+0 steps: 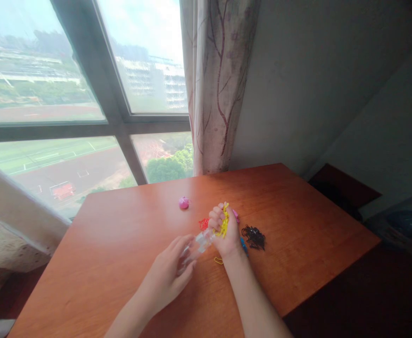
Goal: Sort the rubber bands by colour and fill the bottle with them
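Observation:
My left hand (176, 267) is wrapped round a clear plastic bottle (202, 241), which tilts up to the right. The bottle's far end meets the underside of my right hand (229, 234). My right hand is closed round a bunch of yellow rubber bands (223, 225), and some of them show between the fingers and thumb. Below my right wrist lies a single yellow band (219, 260) on the table. Just behind the bottle is a small red heap of bands (203, 223). What the bottle holds, if anything, I cannot make out.
On the brown wooden table (128, 234) a black heap of bands (253, 237) lies right of my hand. A blue heap (243, 246) is partly hidden by my wrist. A pink item (235, 216) peeks out behind my thumb. Farther back sits a pink round object (184, 203).

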Demonstrator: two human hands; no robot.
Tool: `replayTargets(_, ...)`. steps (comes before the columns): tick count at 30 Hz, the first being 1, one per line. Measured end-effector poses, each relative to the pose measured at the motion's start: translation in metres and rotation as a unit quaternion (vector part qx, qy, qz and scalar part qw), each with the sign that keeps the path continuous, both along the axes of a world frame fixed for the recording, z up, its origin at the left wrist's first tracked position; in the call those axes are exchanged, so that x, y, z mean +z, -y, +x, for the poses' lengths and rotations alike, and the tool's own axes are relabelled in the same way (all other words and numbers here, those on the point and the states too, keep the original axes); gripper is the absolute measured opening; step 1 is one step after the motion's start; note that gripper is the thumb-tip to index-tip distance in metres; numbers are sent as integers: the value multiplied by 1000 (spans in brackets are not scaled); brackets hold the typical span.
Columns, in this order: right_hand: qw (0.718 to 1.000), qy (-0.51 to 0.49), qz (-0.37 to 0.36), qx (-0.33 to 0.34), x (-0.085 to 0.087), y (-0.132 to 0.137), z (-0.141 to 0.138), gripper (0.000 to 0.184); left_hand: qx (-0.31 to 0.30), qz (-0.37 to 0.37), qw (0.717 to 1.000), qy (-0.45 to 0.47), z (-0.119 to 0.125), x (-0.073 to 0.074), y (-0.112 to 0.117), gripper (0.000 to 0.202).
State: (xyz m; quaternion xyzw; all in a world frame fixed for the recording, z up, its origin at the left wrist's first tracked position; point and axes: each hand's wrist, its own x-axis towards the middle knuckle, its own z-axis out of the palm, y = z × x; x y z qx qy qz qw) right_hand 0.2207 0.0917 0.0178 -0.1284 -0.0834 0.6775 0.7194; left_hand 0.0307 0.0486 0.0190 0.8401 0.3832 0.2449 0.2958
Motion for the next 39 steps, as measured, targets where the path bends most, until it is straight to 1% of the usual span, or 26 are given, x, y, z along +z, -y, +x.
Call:
replayTargets(6, 1000, 5, 6, -1, 2, 3, -1, 26, -7, -5, 1000, -7, 1, 2, 0, 41)
replayTargets(11, 1000, -8, 2, 5, 4, 4, -4, 27, -4, -13, 1000, -4, 0, 3, 0, 43)
replayTargets(16, 1000, -26, -10, 12, 2, 3, -4, 23, 3, -9, 1000, -14, -1, 4, 0, 44)
replayTargets(30, 997, -67, -4, 32, -3, 5, -2, 23, 7, 0, 1000, -23, 0, 9, 0, 43)
replayTargets(34, 997, -66, 0, 30, -2, 4, -1, 22, 10, 2, 1000, -24, 0, 9, 1, 42)
replayTargets(39, 999, -42, -5, 19, 1, 5, -2, 22, 9, 9, 1000, -25, -1, 8, 1, 44)
